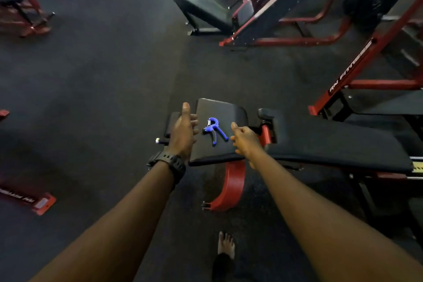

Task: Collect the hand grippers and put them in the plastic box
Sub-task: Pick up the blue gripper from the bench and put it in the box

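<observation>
Presently the blue hand gripper [214, 130], lying on the table [219, 107], is being flanked by two empty hands, left hand [183, 131] spread wide, right hand [246, 141] loosely curled, and is best being pinched across both handles.

A blue hand gripper [214, 130] lies flat on a black bench pad [219, 110], with bare pad all around it; the left hand [183, 135], fingers spread and empty, is just to its left, and the right hand [246, 142], loosely curled and empty, just to its right; the gap between the two hands is unobstructed from above; a red bench post [265, 134] stands just beyond the right hand; open dark floor [103, 75] lies left of the left hand.
</observation>
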Motion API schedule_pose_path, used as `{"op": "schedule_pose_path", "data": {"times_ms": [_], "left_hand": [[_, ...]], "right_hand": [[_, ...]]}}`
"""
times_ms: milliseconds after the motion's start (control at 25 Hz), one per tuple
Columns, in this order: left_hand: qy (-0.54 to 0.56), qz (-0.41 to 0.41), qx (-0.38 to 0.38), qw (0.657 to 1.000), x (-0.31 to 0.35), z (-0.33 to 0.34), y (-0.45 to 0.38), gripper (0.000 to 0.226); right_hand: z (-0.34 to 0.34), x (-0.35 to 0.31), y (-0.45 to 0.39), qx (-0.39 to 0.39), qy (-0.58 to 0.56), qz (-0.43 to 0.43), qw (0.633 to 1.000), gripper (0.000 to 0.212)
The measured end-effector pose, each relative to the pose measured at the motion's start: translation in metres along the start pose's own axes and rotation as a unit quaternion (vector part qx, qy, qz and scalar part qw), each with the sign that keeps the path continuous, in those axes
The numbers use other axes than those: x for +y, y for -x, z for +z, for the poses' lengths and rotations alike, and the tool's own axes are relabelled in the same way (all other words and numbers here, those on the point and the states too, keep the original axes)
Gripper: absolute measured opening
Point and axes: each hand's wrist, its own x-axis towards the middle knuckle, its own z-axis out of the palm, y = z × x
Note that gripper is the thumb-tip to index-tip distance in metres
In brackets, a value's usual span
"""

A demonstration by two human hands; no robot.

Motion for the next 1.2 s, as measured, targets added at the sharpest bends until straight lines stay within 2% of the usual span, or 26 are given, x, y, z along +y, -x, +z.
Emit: {"op": "schedule_pose_path", "data": {"times_ms": [320,480,560,680,800,880,960,1040,1200], "left_hand": [[0.041,-0.104,0.024,0.993,-0.054,0.021,-0.154,0.063],[0.032,-0.134,0.031,0.99,-0.095,0.02,-0.219,0.063],[0.03,-0.14,0.029,0.989,-0.109,0.018,-0.237,0.061],[0.028,-0.142,0.03,0.989,-0.124,0.014,-0.257,0.059],[0.022,-0.13,0.022,0.991,-0.124,0.017,-0.266,0.059],[0.019,-0.116,0.017,0.993,-0.117,0.021,-0.267,0.06],[0.01,-0.092,0.009,0.996,-0.101,0.029,-0.268,0.059],[-0.011,-0.058,-0.007,0.998,-0.072,0.042,-0.263,0.06],[-0.006,0.024,-0.07,0.997,0.016,0.089,-0.234,0.055]], "right_hand": [[0.058,0.025,-0.165,0.018,0.111,0.062,0.992,0.038],[0.102,0.054,-0.237,0.033,0.164,0.05,0.985,0.041],[0.126,0.072,-0.261,0.054,0.237,0.024,0.97,0.056],[0.152,0.092,-0.278,0.088,0.363,0.003,0.928,0.08],[0.156,0.1,-0.286,0.11,0.411,-0.01,0.905,0.076],[0.149,0.102,-0.292,0.095,0.422,-0.026,0.901,0.068],[0.132,0.095,-0.289,0.063,0.352,-0.023,0.934,0.06],[0.103,0.074,-0.277,0.038,0.212,-0.015,0.977,0.051],[0.013,-0.013,-0.235,0.049,-0.004,-0.044,0.998,0.037]]}}
